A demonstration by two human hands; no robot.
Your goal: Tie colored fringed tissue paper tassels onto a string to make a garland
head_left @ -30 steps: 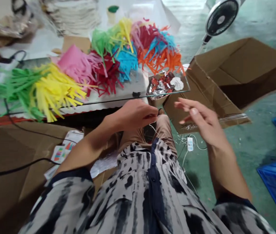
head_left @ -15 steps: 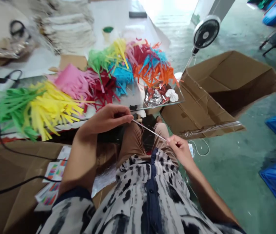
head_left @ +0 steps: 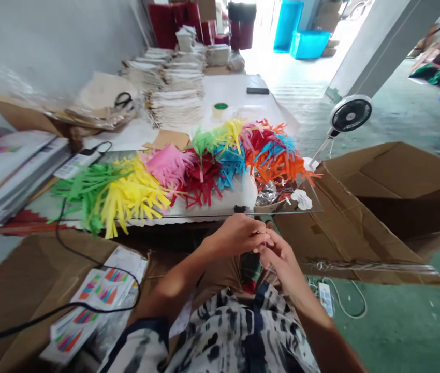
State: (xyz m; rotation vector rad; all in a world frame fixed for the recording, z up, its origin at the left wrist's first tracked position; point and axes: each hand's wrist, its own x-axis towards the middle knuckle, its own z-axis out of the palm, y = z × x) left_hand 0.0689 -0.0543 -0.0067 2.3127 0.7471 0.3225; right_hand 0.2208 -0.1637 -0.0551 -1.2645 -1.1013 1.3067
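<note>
While the hands (head_left: 239, 237) pinch a thin string (head_left: 269, 267), silver foil (head_left: 267, 194) in a small box (head_left: 269, 208), open carton (head_left: 354, 230) alongside

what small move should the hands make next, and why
Perhaps ease the right hand slightly back from the left hand. Their fingertips meet in front of the table edge, and whatever may be between them is too small and hidden to make out, so a little gap would probably show it.
</note>
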